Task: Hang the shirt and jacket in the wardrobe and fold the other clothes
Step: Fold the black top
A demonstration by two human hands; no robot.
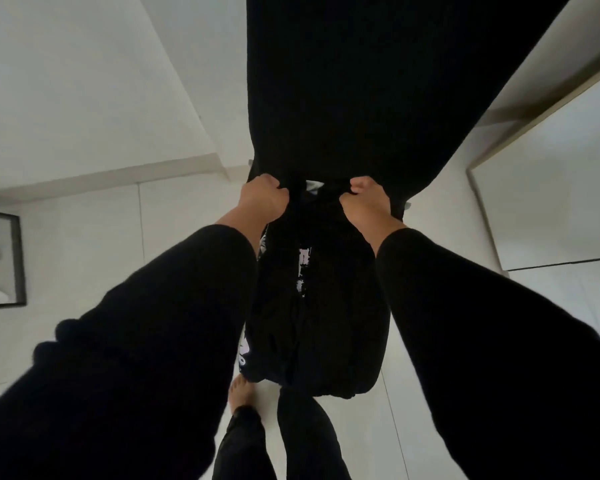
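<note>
Fingers gripping black jacket, white lettering

Pretty tight in the middle: the black garment hangs down the centre of the frame, with both black sleeves (left, right) flanking it. Open white floor on the left side; lower left edge has a dark-framed panel, right side a wardrobe edge.

Black garment: matt soft cloth. Floor: smooth pale tile, slight sheen.
</note>
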